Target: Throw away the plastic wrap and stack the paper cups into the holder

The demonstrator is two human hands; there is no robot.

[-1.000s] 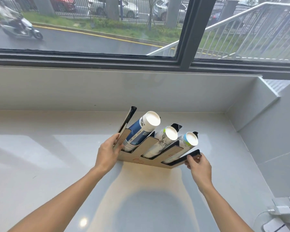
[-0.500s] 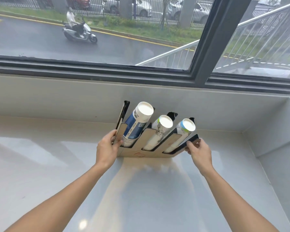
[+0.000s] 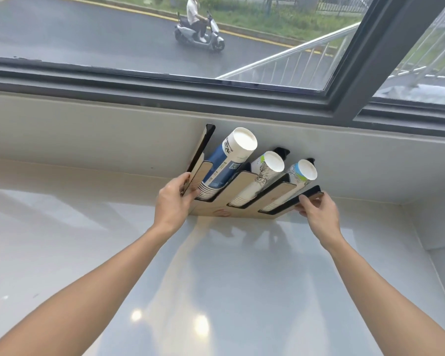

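A wooden cup holder (image 3: 238,187) with black dividers leans against the low white wall under the window. Three slanted slots hold stacks of paper cups: a blue-and-white stack (image 3: 226,163) on the left, a white printed stack (image 3: 261,177) in the middle, and a stack with a blue-green band (image 3: 294,179) on the right. My left hand (image 3: 174,201) grips the holder's left edge. My right hand (image 3: 317,213) grips its lower right corner. No plastic wrap is in view.
The holder rests at the back of a glossy white counter (image 3: 216,278). A white side wall (image 3: 442,222) closes the right end. Above the back wall (image 3: 88,134) runs a dark window frame (image 3: 165,88).
Both hands have pushed the holder away from me until it stands against the back wall. The view has tilted and moved closer.
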